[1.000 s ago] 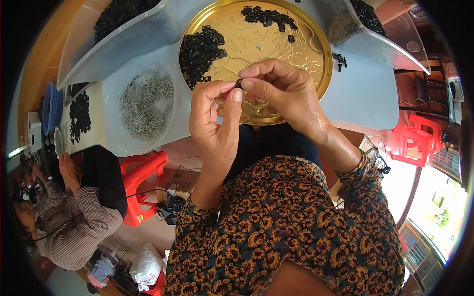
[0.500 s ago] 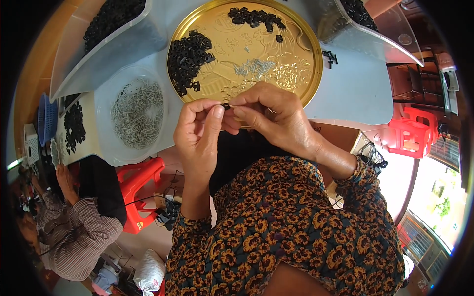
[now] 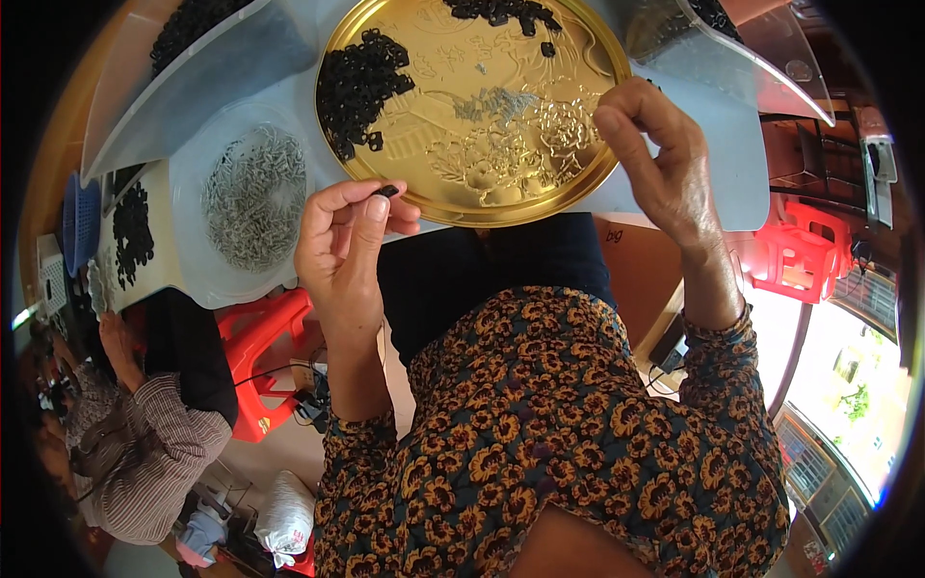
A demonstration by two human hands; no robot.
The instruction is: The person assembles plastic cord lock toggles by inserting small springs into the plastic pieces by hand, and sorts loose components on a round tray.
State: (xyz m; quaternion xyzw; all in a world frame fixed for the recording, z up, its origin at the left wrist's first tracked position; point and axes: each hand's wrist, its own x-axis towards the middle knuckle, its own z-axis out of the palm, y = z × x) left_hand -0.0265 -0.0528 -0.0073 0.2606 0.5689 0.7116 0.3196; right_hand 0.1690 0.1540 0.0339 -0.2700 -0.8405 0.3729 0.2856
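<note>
- The small black piece (image 3: pixel 387 191) is in the left hand (image 3: pixel 347 250), nipped between thumb and forefinger just off the near left rim of the round gold tray (image 3: pixel 436 72). The remaining fingers curl loosely behind it. A fingertip pinch like this probably suits so small a part, leaving much of it uncovered.
- The right hand (image 3: pixel 665 154) hangs over the tray's right rim, well apart from the left. Its thumb and forefinger come close together, but I cannot tell whether anything is between them.
- On the tray, a heap of black pieces (image 3: pixel 358 91) fills the left side, and a smaller black cluster (image 3: pixel 506 13) lies at the far edge. The two are probably kept apart so they do not mix.
- Slim grey metal bits (image 3: pixel 494 103) lie in a loose patch near the middle, seemingly spread thin so that single ones are easy to pick out.
- Left of the tray, a clear tub (image 3: pixel 198 236) holds many small metal parts (image 3: pixel 252 197); its walls likely stop them scattering over the desk (image 3: pixel 727 144).
- Clear bins with black parts flank the tray, left (image 3: pixel 226 82) and right (image 3: pixel 761 67), presumably as bulk stock within arm's reach.
</note>
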